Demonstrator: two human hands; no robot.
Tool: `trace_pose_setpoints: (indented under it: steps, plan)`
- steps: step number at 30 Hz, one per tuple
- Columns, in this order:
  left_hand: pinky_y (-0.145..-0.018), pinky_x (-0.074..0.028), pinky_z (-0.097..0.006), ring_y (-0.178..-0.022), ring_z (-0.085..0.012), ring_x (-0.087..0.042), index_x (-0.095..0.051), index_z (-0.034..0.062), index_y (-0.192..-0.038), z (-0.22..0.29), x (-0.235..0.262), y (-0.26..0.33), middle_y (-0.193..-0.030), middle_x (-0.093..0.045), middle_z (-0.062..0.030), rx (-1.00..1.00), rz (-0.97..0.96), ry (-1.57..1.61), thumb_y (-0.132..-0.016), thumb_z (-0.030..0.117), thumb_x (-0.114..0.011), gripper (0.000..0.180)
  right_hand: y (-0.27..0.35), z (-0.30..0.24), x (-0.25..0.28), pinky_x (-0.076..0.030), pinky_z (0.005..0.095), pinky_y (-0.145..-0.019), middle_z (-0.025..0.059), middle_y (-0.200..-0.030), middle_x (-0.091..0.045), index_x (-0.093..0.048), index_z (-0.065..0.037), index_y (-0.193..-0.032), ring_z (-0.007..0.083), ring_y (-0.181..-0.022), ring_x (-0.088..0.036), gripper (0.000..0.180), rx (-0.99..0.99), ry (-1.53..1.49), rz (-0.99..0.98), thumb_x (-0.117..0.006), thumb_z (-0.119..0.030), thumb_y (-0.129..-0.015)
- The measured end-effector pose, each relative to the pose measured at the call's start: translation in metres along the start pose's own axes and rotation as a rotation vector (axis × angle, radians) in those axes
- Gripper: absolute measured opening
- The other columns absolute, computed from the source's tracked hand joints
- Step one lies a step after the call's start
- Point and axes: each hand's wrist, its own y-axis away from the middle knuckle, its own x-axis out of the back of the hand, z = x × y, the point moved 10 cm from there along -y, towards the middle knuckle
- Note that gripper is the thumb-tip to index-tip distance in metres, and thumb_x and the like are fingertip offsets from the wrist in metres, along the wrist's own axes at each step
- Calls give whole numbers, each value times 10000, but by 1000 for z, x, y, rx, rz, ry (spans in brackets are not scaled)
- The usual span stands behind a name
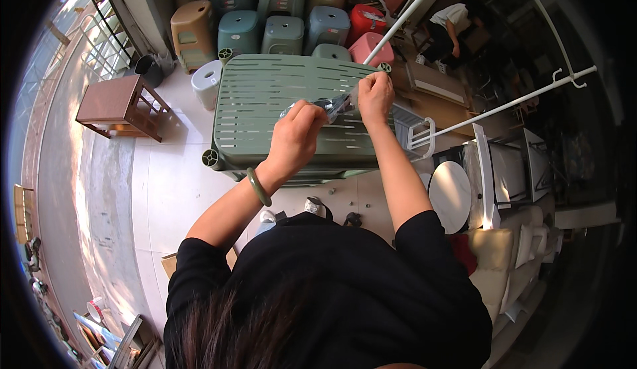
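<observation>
Between my two hands a small clear plastic bag (340, 106) is stretched, with something dark inside that is too small to name. My left hand (297, 133), with a green bangle (259, 186) on its wrist, is closed on the bag's left end. The fingers of my right hand (376, 97) pinch its other end. Both hands are above the slatted top of a green plastic rack (265, 90). Round open sockets (211, 157) show at the rack's corners.
Stacked plastic stools (283, 35) stand behind the rack. A brown wooden stool (106, 104) and a dark bin (150, 70) are to the left. White metal poles (504, 106) cross on the right, near a round white tabletop (450, 196). Another person (451, 21) bends over at the far right.
</observation>
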Motion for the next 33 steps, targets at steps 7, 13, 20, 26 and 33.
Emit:
trace_pose_setpoints:
  steps: [7,13,20,26,33]
  plan:
    - [-618,-480,-381,-714,-325,-587,-569,36,-897,-8,5,11,-834,-576,-109,47,54,-23,-827,-61,-607,125,2,13,-6,-466,445,-683,143,-735,-580,-536,-27,-774,335,-715,-581,102,-43,-4,34,-606,-96,-797]
    - [-757,-466,-348,-886,-262,-594,-608,90,-940,19,-8,-8,-911,-606,-67,-128,-103,-491,-785,119,-726,196,2,37,-8,-482,274,-619,13,-749,-601,-631,9,-908,134,-655,-580,95,-530,-554,-378,-624,-76,-868]
    - [-855,-475,-437,-1032,-315,-591,-603,115,-1141,-29,-59,-15,-1131,-614,-78,88,-584,-570,-684,349,-813,555,12,-49,62,-510,333,-674,109,-743,-657,-630,12,-838,230,-702,-652,91,-17,-382,-210,-551,21,-794]
    - [-849,-494,-426,-993,-375,-591,-558,83,-1151,-62,-49,-11,-1062,-601,-149,172,-407,-322,-703,169,-795,514,23,-88,93,-515,318,-684,113,-775,-674,-615,20,-765,231,-709,-654,132,80,-354,-108,-508,96,-764]
    - [-865,-489,-425,-1005,-391,-591,-540,65,-1188,-83,-41,-1,-1084,-604,-166,244,-351,-199,-691,90,-793,558,45,-95,48,-530,304,-734,127,-905,-705,-674,33,-924,223,-831,-682,169,0,-272,-474,-522,35,-850]
